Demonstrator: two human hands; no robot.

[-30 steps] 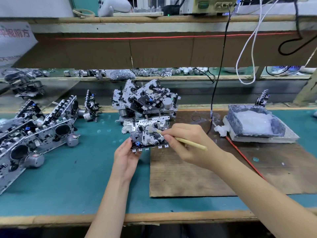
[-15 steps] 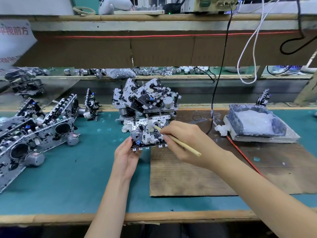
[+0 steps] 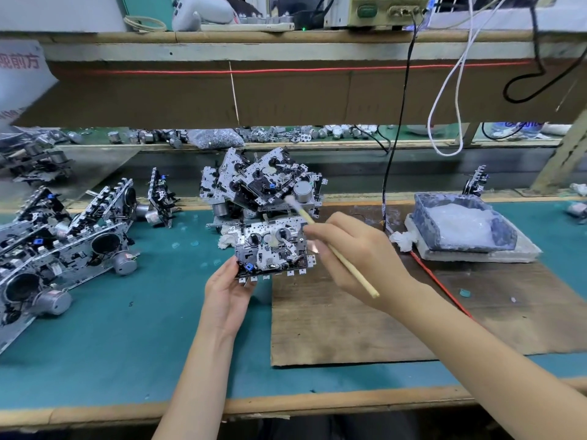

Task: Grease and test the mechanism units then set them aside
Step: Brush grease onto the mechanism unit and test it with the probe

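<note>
Lifting: brush (image 3: 353, 269) tip has left the unit (image 3: 273, 249), centre frame, held over the table (image 3: 127, 344). Right hand (image 3: 355, 258) pinches brush; left hand (image 3: 227, 290) grips unit's lower corner. Greasing pass likely finished, or needs reloading.

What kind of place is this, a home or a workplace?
Most likely a small factory assembly bench. Piles of identical mechanism units lie on the green bench, a tray of white grease sits at the right, and a test instrument stands on the shelf above.
</note>
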